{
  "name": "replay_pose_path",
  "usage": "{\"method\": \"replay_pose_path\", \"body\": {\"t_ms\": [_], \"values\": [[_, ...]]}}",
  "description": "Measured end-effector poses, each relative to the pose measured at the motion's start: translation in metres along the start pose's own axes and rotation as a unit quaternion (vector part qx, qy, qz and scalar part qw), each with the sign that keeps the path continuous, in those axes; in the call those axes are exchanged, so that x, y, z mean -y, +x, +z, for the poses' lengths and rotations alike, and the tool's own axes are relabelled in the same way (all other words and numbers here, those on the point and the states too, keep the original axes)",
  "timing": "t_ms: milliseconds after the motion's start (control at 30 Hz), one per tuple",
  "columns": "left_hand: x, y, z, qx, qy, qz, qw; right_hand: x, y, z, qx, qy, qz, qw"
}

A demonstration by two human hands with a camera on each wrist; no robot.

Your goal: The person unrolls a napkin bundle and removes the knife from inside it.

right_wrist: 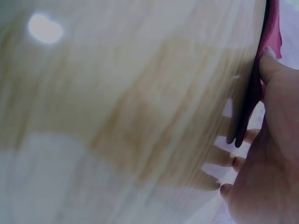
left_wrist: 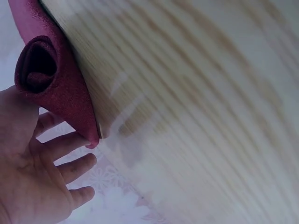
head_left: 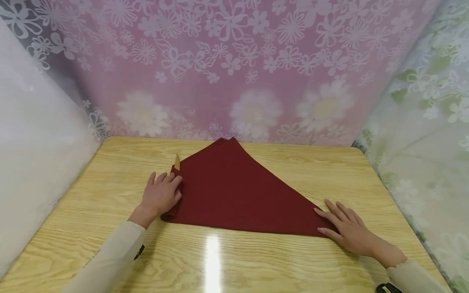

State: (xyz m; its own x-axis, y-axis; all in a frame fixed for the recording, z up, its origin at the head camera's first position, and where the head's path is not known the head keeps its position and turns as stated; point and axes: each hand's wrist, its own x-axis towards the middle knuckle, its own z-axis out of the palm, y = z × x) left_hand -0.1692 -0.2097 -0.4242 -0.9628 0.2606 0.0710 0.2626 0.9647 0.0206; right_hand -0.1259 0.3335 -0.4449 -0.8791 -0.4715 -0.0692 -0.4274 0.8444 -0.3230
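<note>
A dark red cloth (head_left: 234, 191), folded to a rough triangle, lies on the wooden table with its peak toward the back. Its left end is wound into a roll (left_wrist: 38, 67), whose spiral opening shows in the left wrist view. Out of the roll's far end sticks a pointed golden piece (head_left: 177, 162); the rest of it is hidden. My left hand (head_left: 161, 194) lies over the roll, fingers loosely spread against it. At the right corner, my right hand (head_left: 353, 232) rests with extended fingers, thumb and forefinger touching the cloth.
The light wood-grain table (head_left: 110, 171) extends around the cloth. A pink floral curtain (head_left: 205, 93) stands behind its back edge. White sheeting (head_left: 40, 134) borders the left side, and a green-and-white floral sheet (head_left: 421, 162) the right.
</note>
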Motion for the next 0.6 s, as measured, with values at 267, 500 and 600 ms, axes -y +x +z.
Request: {"method": "replay_pose_path", "body": {"t_ms": [267, 500, 600], "values": [[0.0, -0.006, 0.001, -0.001, 0.02, 0.007, 0.9998, -0.001, 0.001, 0.002, -0.005, -0.004, -0.001, 1.0], [-0.002, -0.009, -0.001, 0.006, 0.046, 0.015, 0.9988, 0.0, 0.0, 0.003, -0.01, -0.01, -0.004, 0.9999], [-0.003, -0.012, -0.001, 0.013, 0.042, 0.008, 0.999, 0.0, 0.001, 0.003, -0.014, -0.015, -0.01, 0.9997]]}}
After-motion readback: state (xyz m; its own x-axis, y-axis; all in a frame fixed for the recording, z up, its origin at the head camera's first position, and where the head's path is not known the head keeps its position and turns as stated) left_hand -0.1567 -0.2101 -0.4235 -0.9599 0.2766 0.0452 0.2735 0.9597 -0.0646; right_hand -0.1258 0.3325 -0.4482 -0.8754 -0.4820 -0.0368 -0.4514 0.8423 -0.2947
